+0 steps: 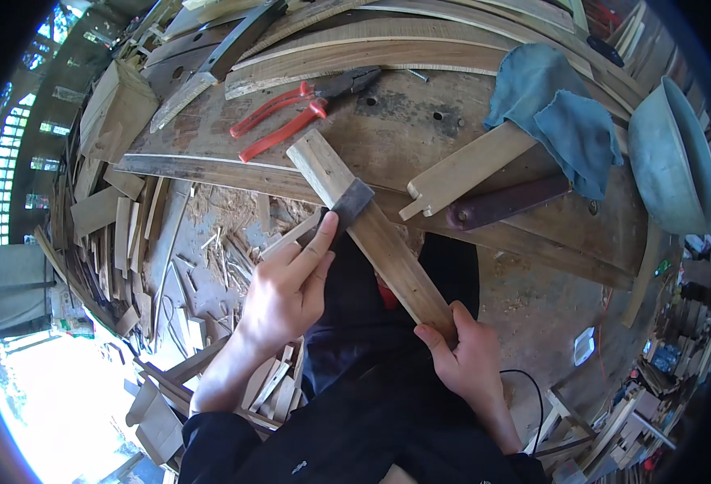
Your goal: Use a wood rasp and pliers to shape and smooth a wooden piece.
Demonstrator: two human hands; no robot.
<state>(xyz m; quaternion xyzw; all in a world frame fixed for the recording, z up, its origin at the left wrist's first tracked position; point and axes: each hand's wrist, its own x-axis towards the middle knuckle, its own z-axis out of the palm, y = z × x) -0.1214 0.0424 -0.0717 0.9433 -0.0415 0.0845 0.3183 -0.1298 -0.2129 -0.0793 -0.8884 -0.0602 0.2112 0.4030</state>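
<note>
A long squared wooden bar (400,262) slants across in front of me above my lap, its far end near the workbench edge. My right hand (470,355) is closed round its near end. My left hand (287,290) pinches a dark grey flat piece (351,203) that lies across the bar's upper part; I cannot make out its kind. Beside the left fingers a pale strip of wood (292,236) shows, partly hidden by the hand. Beyond the bar, pliers (283,113) with red handles lie on the workbench (420,161).
A blue cloth (545,105) drapes over a notched wooden piece (468,173); beside that lies a dark reddish-brown piece (505,203). At the right stands a pale bowl (670,161). Curved boards (372,56) line the back. Wood offcuts (125,226) and shavings (226,250) are at the left.
</note>
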